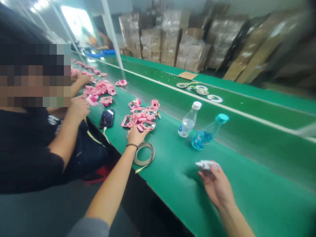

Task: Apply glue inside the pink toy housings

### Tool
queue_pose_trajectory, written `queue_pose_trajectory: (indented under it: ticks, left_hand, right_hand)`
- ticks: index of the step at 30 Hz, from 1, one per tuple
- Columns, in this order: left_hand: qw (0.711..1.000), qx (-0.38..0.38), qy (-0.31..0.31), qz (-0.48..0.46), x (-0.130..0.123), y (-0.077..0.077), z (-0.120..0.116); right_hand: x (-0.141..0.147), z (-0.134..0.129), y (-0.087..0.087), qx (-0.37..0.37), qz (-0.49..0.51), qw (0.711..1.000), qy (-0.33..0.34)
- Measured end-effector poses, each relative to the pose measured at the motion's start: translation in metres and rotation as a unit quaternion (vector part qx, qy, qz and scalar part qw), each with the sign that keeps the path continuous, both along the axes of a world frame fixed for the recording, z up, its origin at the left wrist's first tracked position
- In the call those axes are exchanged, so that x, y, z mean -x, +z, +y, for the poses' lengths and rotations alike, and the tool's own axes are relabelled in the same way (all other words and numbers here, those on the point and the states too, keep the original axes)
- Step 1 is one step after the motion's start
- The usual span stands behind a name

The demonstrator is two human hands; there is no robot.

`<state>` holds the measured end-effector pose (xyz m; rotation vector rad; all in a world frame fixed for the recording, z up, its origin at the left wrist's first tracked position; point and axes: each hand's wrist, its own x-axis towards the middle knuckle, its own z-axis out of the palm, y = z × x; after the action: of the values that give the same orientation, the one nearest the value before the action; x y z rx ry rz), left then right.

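Green table (170,158) spans the view. The pile of pink casings (140,113) lies at the fingertips of the left hand (135,134), beyond the tape roll (144,154); that hand is partly open, fingers on the nearest casing, grip unclear. Right hand (217,184), well apart from the pile, is curled around a small white tube (207,165).

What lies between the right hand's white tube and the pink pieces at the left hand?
Bare green worktop from tube to pink pieces, in the head view. The clear bottle and blue bottle stand beyond that stretch.
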<state>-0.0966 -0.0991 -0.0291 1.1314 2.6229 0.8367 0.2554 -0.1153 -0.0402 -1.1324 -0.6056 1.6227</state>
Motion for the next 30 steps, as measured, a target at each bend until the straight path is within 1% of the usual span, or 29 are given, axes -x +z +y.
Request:
queue_pose_trajectory:
  ticks: [2, 3, 5, 7, 9, 10, 12, 14, 16, 19, 23, 27, 30]
  left_hand:
    - [1.0, -0.014, -0.007, -0.002, 0.002, 0.0, -0.005]
    - [1.0, -0.022, -0.013, -0.003, 0.004, 0.0, -0.008]
    - [0.999, -0.039, -0.028, -0.007, 0.011, 0.003, -0.013]
    - [0.997, -0.05, -0.049, -0.016, 0.019, 0.007, -0.014]
    - [0.995, -0.05, -0.079, -0.026, 0.027, 0.011, -0.011]
    - [0.994, -0.048, -0.097, -0.03, 0.03, 0.012, -0.009]
    - [0.991, -0.046, -0.125, -0.033, 0.033, 0.012, -0.004]
    - [0.99, -0.051, -0.13, -0.033, 0.032, 0.009, -0.002]
    - [0.99, -0.057, -0.121, -0.037, 0.029, 0.006, -0.003]
    - [0.99, -0.08, -0.114, -0.035, 0.021, 0.001, -0.012]
    - [0.981, -0.133, -0.138, -0.016, 0.009, -0.008, -0.023]
    - [0.971, -0.161, -0.172, -0.027, 0.003, -0.018, -0.022]
    - [0.966, -0.18, -0.185, -0.014, 0.006, -0.02, -0.019]
  right_hand:
    - [0.045, 0.03, 0.006, -0.004, 0.07, 0.994, 0.083]
    - [0.071, 0.045, 0.009, -0.008, 0.096, 0.989, 0.11]
    - [0.123, 0.074, 0.012, -0.005, 0.106, 0.983, 0.149]
    - [0.171, 0.098, 0.012, 0.003, 0.099, 0.98, 0.174]
    - [0.208, 0.116, 0.009, 0.018, 0.081, 0.975, 0.204]
    - [0.222, 0.122, 0.007, 0.025, 0.072, 0.973, 0.219]
    - [0.241, 0.132, 0.004, 0.039, 0.053, 0.967, 0.246]
    - [0.249, 0.136, 0.003, 0.051, 0.039, 0.963, 0.263]
    - [0.249, 0.137, 0.002, 0.058, 0.034, 0.96, 0.271]
    - [0.238, 0.13, 0.0, 0.05, 0.043, 0.959, 0.275]
    - [0.216, 0.114, -0.008, 0.021, 0.057, 0.963, 0.261]
    - [0.2, 0.106, -0.013, -0.013, 0.061, 0.969, 0.237]
    - [0.197, 0.109, -0.012, -0.025, 0.063, 0.967, 0.244]
